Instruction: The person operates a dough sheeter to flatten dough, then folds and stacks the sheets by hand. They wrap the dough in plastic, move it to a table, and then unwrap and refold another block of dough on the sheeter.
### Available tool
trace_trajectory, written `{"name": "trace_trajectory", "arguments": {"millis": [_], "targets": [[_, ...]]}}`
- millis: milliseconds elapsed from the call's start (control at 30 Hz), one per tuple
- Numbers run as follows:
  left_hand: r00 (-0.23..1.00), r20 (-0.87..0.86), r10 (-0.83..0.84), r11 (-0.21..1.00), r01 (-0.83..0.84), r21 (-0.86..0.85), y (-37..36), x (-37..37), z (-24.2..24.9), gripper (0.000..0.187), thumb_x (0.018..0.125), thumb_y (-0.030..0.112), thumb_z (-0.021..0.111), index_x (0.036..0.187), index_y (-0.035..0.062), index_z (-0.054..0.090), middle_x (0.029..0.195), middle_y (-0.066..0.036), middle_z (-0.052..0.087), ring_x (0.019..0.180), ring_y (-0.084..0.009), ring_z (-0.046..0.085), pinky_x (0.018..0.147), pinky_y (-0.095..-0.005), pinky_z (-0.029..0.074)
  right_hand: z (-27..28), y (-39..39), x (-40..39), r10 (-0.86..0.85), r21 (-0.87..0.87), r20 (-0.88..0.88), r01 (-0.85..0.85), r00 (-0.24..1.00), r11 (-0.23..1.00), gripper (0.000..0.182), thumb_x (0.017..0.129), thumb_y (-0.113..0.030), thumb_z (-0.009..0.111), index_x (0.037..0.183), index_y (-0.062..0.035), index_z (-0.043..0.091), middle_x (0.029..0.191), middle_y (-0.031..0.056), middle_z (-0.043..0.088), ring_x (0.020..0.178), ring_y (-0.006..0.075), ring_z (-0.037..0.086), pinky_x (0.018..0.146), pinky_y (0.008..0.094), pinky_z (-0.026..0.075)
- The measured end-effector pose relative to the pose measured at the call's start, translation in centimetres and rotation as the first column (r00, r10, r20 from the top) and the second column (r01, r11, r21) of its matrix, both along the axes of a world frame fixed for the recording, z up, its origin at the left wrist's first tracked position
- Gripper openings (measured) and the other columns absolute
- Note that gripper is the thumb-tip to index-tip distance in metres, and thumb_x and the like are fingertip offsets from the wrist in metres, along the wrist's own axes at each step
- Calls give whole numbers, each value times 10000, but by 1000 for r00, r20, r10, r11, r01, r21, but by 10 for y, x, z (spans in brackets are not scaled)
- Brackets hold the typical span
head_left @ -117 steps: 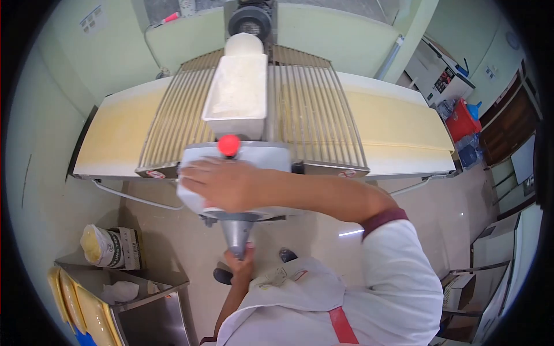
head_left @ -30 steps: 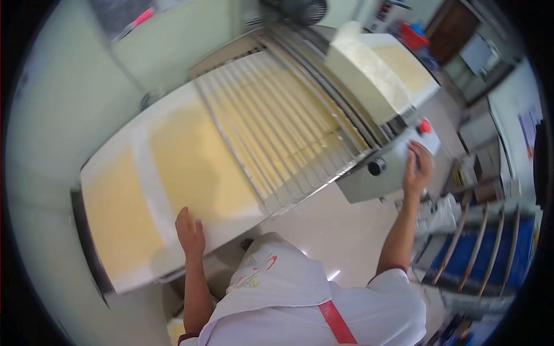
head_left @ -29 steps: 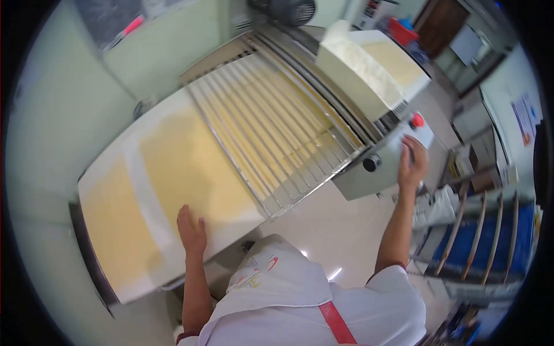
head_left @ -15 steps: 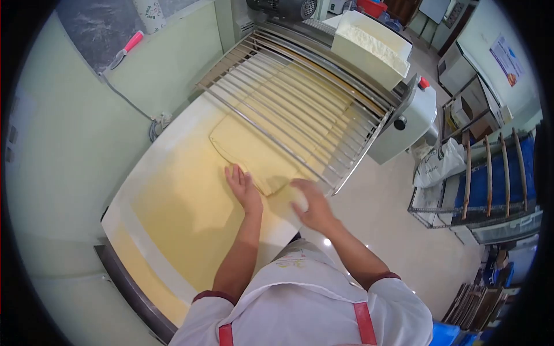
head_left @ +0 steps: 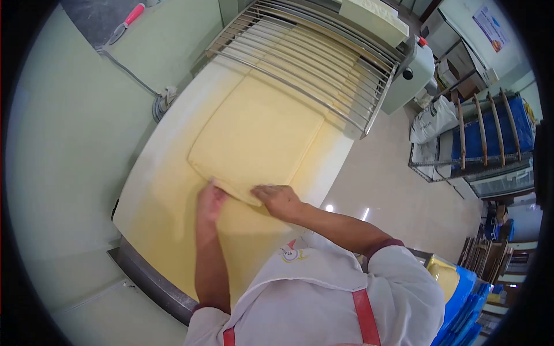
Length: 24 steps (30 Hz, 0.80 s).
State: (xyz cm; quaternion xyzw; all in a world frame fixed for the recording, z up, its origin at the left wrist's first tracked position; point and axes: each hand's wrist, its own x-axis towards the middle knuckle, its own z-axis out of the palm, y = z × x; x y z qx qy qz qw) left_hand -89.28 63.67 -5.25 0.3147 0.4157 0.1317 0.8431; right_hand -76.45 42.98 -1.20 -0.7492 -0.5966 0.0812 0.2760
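Observation:
A pale yellow sheet of dough (head_left: pixel 259 135) lies on the belt (head_left: pixel 156 190) of a dough sheeter, its far part under the metal guard grille (head_left: pixel 311 63). My left hand (head_left: pixel 210 202) grips the near left corner of the dough, where the edge is lifted and folded slightly. My right hand (head_left: pixel 280 199) holds the near edge of the same sheet a little to the right. Both forearms reach forward from my white jacket.
The sheeter's grey control housing with a red button (head_left: pixel 412 66) stands at the far right. A white flour tray (head_left: pixel 372 17) sits on top of the machine. A rack with blue trays (head_left: pixel 490 132) and a white sack (head_left: pixel 433 118) stand on the right.
The dough sheet has come further out from under the grille toward me. Both my hands have moved back with its near edge; earlier my right hand was at the control housing.

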Motion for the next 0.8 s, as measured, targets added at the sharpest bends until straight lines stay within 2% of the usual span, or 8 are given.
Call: {"name": "trace_trajectory", "arguments": {"millis": [67,267,333,400,433,467,567,800], "targets": [[992,11,125,988,-126,94,51,-14,-6,327,936,264,567,1144,12,568,1092,-117,639,985,-206,627,846,-350,523,4,5,-26,49,-25,-35,-50,998,998,386,782,-39,529,1164,-58,580,1165,111,628,1016,255,635,789,363,540],[949,-309,-57,751,245,613,116,-84,19,354,919,191,588,1189,-35,550,1072,-88,637,949,-169,616,817,-300,497,38,15,-72,144,-140,-404,-217,903,966,410,776,-19,559,1183,-67,575,1169,105,631,963,269,650,780,381,544],[980,-196,33,800,91,594,102,-95,67,340,910,179,590,1166,-43,557,1062,-90,640,921,-165,618,800,-289,492,58,12,-66,159,-45,-524,-213,837,976,434,756,22,565,1181,-62,583,1160,117,633,954,293,649,785,383,546],[962,-274,15,765,165,623,113,-105,100,326,908,175,585,1147,-45,561,1059,-93,638,904,-161,617,796,-286,487,76,9,-54,202,92,-610,-185,766,978,457,738,66,564,1179,-51,590,1151,131,636,952,296,653,792,373,548],[960,-275,55,652,174,738,114,-100,120,301,911,190,582,1104,-41,580,1004,-82,650,844,-150,620,768,-275,483,83,7,-42,233,180,-634,-152,737,972,469,731,91,560,1179,-44,593,1146,138,638,956,288,657,798,361,548],[956,-292,37,705,182,685,108,-88,151,275,907,205,582,1050,-28,608,946,-64,660,817,-128,616,741,-266,481,91,5,-29,266,266,-653,-114,709,957,481,723,115,556,1178,-36,596,1142,146,640,959,279,661,803,349,548],[942,-336,12,571,269,775,94,-30,221,245,896,249,586,940,12,626,833,-24,640,746,-81,589,678,-240,465,116,-5,22,272,312,-778,-28,566,950,459,742,138,599,1175,-15,601,1130,149,648,960,199,659,811,295,536],[857,-507,86,341,453,824,82,144,287,299,855,358,604,893,62,610,774,7,584,764,-73,577,666,-237,482,137,-22,153,210,412,-776,225,595,883,370,789,53,664,1152,-3,615,1063,134,673,920,133,650,793,251,513]]}}
